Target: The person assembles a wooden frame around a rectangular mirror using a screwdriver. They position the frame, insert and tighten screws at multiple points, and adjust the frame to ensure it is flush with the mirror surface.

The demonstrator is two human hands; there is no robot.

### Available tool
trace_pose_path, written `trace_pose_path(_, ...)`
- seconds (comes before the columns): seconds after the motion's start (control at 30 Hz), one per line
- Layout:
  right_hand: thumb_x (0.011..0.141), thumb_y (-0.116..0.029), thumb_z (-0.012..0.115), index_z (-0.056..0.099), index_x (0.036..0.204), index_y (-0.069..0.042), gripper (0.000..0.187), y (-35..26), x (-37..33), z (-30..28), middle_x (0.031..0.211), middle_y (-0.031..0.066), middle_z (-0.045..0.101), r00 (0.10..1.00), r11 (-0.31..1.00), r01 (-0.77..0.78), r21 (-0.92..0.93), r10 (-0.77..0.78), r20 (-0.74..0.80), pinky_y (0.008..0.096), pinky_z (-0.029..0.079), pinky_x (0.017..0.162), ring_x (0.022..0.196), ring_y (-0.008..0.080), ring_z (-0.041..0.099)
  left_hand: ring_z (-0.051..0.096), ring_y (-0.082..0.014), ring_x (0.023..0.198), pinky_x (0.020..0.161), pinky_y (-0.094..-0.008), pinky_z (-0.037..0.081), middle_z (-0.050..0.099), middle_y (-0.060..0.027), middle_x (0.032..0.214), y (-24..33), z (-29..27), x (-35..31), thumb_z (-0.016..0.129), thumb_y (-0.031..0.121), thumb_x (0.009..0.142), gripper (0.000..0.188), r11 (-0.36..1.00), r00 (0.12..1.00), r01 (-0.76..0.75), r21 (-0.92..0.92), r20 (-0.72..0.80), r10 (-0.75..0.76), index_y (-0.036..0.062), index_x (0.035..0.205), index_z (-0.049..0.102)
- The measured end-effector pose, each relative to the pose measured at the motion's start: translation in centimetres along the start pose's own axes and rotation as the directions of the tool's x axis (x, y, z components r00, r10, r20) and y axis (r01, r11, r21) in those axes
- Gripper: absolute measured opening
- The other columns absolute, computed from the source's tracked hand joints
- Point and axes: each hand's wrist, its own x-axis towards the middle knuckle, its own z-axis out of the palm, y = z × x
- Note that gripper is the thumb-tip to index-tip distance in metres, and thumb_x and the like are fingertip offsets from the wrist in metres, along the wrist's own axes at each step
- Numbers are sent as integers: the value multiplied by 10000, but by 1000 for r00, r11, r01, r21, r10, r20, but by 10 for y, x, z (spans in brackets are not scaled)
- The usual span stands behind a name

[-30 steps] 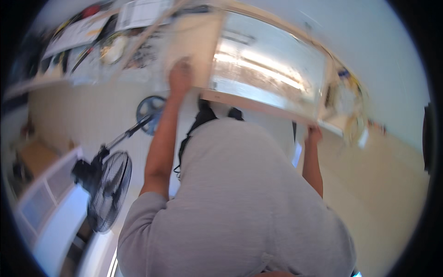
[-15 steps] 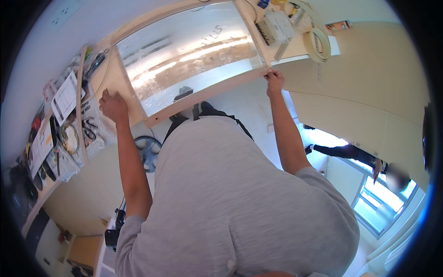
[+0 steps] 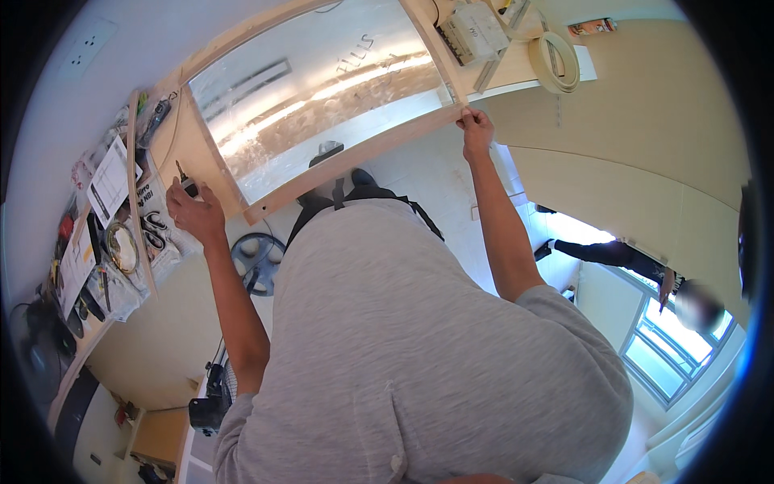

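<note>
A wooden frame [image 3: 363,147] with a mirror-like panel [image 3: 322,89] in it lies on the workbench in front of me. My right hand [image 3: 477,133] pinches the frame's near right corner. Left of the frame, over the bench, my left hand [image 3: 197,212] has its fingers around a dark tool [image 3: 189,186] with a thin pointed tip, which looks like a drill chuck and bit. The rest of this tool is hidden by the hand. Dark handwriting shows on the panel, which reflects bright light.
On the bench's left side lie a long wood strip [image 3: 134,177], paper sheets [image 3: 109,181], scissors [image 3: 153,230] and bagged tools. A roll of edge banding [image 3: 556,63] and a box [image 3: 476,32] stand at the far right. A person [image 3: 617,255] is at right, near a window.
The dark pointed tool now shows between my left fingers, and that hand has moved slightly nearer me. My right hand stays at the frame's corner. The view has shifted a little.
</note>
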Motion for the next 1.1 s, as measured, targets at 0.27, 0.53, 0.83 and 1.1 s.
trace_pose_path(0.27,955,-128,690,674,1013,-15,128,21,9,-20,938,61,663,992,991,32,129,-47,114,331,584,820,852,152,647,619,-236,890,750,-361,515,588,-134,1089,45,-26,-93,651,217,942,405,700,828,546,-460,423,-367,-42,1249,596)
trace_pose_path(0.53,963,-160,694,640,1061,22,213,20,16,-21,991,92,654,987,995,-7,104,-10,162,333,589,856,893,167,656,661,-150,750,652,-271,566,680,-106,949,45,-12,-116,645,133,979,285,-50,477,799,-599,682,-555,-68,1181,619)
trace_pose_path(0.83,976,-141,673,630,1080,59,229,11,12,-20,1047,125,660,983,993,-26,113,4,185,336,589,865,932,182,655,678,-169,742,656,-287,587,696,-122,869,58,-1,-124,634,100,967,211,-8,540,707,-707,547,-639,-85,1061,670)
trace_pose_path(1.1,955,-191,715,667,1050,13,230,28,16,-28,1006,101,685,983,986,-2,166,-28,182,362,588,879,920,185,676,683,-162,748,663,-275,580,702,-132,891,55,5,-129,636,105,976,229,101,593,696,-711,490,-639,-81,1106,665)
